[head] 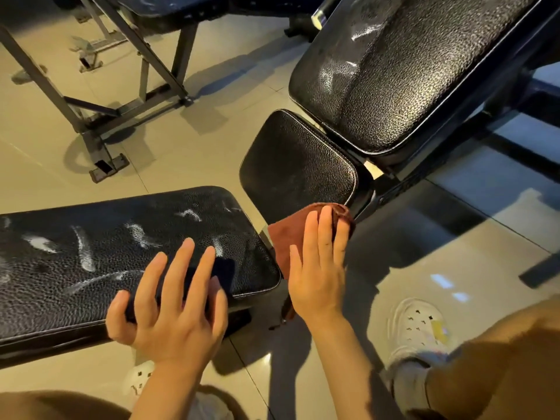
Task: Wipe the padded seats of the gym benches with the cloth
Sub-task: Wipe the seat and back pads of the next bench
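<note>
Black pebbled padding on the nearest flat bench [127,253] carries pale smears along most of its length, so by my reading this seat is not yet clean. The left hand [169,301] rests on its near end, fingers spread, over a dark thing I cannot identify. Just right, off the bench edge, the right hand [318,262] lies flat with straight fingers on the red-brown cloth [297,234], at the front lip of the small seat pad [297,168], which shows only faint haze. Beyond, the inclined back pad [409,71] and the far bench [157,10] bear white streaks: most wiping looks left.
</note>
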`<state>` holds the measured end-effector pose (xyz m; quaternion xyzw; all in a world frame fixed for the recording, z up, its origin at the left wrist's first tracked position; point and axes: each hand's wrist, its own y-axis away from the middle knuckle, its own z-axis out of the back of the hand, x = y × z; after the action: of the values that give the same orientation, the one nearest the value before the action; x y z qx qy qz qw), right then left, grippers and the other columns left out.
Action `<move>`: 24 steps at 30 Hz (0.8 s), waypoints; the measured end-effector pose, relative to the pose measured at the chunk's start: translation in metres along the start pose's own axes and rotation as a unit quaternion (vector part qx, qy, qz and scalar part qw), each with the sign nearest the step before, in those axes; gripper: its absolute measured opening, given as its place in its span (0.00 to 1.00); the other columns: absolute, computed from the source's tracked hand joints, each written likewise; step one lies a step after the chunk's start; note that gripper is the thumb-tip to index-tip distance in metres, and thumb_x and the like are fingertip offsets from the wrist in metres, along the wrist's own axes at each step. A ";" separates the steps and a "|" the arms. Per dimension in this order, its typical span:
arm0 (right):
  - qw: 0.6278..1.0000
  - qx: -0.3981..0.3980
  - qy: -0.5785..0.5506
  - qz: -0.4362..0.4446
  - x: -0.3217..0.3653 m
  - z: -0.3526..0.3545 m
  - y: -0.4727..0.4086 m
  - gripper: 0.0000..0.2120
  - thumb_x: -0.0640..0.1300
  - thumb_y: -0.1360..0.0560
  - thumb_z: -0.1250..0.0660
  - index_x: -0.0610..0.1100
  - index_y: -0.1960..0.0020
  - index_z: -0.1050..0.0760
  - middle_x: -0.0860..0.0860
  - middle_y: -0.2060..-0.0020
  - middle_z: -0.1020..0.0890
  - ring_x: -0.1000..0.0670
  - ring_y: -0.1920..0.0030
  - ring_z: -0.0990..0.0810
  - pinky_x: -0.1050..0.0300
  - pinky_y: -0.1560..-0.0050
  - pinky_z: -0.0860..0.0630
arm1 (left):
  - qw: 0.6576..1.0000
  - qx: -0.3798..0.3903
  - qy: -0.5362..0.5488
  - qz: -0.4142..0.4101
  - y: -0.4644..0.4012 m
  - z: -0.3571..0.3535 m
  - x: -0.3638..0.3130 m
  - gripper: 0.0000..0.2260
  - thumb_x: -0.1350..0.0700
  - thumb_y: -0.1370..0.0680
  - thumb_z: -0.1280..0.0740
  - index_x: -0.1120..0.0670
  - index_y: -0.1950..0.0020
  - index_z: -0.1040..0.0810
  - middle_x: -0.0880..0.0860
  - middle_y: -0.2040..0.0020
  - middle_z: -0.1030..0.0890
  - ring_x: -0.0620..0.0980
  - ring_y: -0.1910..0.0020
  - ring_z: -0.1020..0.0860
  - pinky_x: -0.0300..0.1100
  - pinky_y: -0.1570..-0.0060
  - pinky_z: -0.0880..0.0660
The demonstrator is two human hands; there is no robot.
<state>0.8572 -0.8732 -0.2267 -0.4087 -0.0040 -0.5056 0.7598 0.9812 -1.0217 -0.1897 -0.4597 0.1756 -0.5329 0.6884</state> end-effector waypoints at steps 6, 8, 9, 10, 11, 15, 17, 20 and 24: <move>0.992 -0.088 -0.083 -0.027 -0.006 0.018 -0.064 0.24 0.42 0.18 0.46 0.32 0.25 0.41 0.36 0.26 0.37 0.38 0.25 0.44 0.47 0.23 0.48 | 0.998 -0.024 0.050 0.028 0.001 -0.004 -0.003 0.16 0.53 0.20 0.39 0.53 0.33 0.25 0.53 0.36 0.23 0.52 0.32 0.31 0.48 0.37 0.42; 0.990 -0.098 -0.099 -0.036 -0.007 0.015 -0.061 0.24 0.43 0.17 0.48 0.32 0.25 0.42 0.36 0.26 0.38 0.38 0.24 0.44 0.47 0.23 0.48 | 0.997 -0.032 0.049 0.048 0.008 -0.014 0.001 0.14 0.54 0.23 0.37 0.58 0.43 0.18 0.55 0.40 0.19 0.48 0.29 0.33 0.43 0.31 0.45; 0.989 -0.095 -0.106 -0.045 -0.005 0.013 -0.054 0.24 0.45 0.16 0.49 0.33 0.25 0.44 0.37 0.26 0.40 0.40 0.23 0.47 0.49 0.22 0.49 | 0.997 -0.028 0.037 0.060 0.013 -0.018 0.003 0.13 0.56 0.25 0.35 0.61 0.46 0.17 0.56 0.42 0.18 0.47 0.28 0.33 0.42 0.29 0.48; 0.988 -0.087 -0.112 -0.054 -0.002 0.010 -0.043 0.24 0.47 0.16 0.51 0.34 0.24 0.46 0.38 0.25 0.43 0.42 0.22 0.50 0.51 0.22 0.52 | 0.997 -0.018 0.026 0.068 0.018 -0.022 0.005 0.13 0.58 0.28 0.33 0.62 0.48 0.16 0.56 0.42 0.18 0.47 0.28 0.33 0.43 0.28 0.50; 0.988 -0.079 -0.119 -0.059 0.000 0.007 -0.033 0.25 0.48 0.15 0.53 0.35 0.24 0.48 0.39 0.25 0.45 0.45 0.21 0.54 0.53 0.22 0.54 | 0.997 -0.011 0.024 0.074 0.021 -0.024 0.007 0.13 0.59 0.31 0.32 0.63 0.49 0.16 0.57 0.42 0.18 0.46 0.28 0.34 0.43 0.27 0.50; 0.989 -0.056 -0.117 -0.065 0.006 0.003 -0.013 0.25 0.50 0.15 0.56 0.39 0.23 0.52 0.40 0.25 0.49 0.46 0.21 0.57 0.57 0.23 0.58 | 0.998 0.010 0.037 0.042 0.016 -0.016 0.007 0.15 0.54 0.24 0.35 0.55 0.40 0.18 0.54 0.38 0.20 0.51 0.31 0.31 0.50 0.33 0.42; 0.992 -0.058 -0.099 -0.060 0.006 0.011 -0.024 0.24 0.48 0.15 0.55 0.36 0.24 0.48 0.40 0.24 0.46 0.45 0.22 0.55 0.55 0.22 0.57 | 0.998 0.014 0.057 0.033 0.006 -0.005 0.000 0.18 0.53 0.22 0.37 0.50 0.32 0.25 0.53 0.36 0.21 0.54 0.34 0.29 0.54 0.40 0.37; 0.995 -0.064 -0.070 -0.034 0.002 0.021 -0.051 0.23 0.42 0.17 0.48 0.34 0.24 0.42 0.38 0.25 0.38 0.38 0.24 0.47 0.47 0.22 0.49 | 0.999 0.005 0.031 0.013 -0.004 0.007 -0.008 0.17 0.54 0.22 0.36 0.50 0.33 0.24 0.54 0.37 0.20 0.56 0.35 0.29 0.50 0.34 0.43; 0.996 -0.053 -0.047 -0.045 0.002 0.028 -0.057 0.24 0.41 0.18 0.44 0.35 0.24 0.42 0.40 0.25 0.38 0.38 0.23 0.45 0.45 0.23 0.45 | 1.000 0.009 -0.002 0.020 -0.006 0.010 -0.009 0.17 0.54 0.24 0.34 0.49 0.36 0.20 0.52 0.36 0.20 0.54 0.35 0.29 0.50 0.35 0.45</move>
<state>0.8251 -0.8660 -0.1724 -0.4712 -0.0308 -0.5189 0.7126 0.9817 -1.0097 -0.1819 -0.4509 0.1787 -0.5197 0.7033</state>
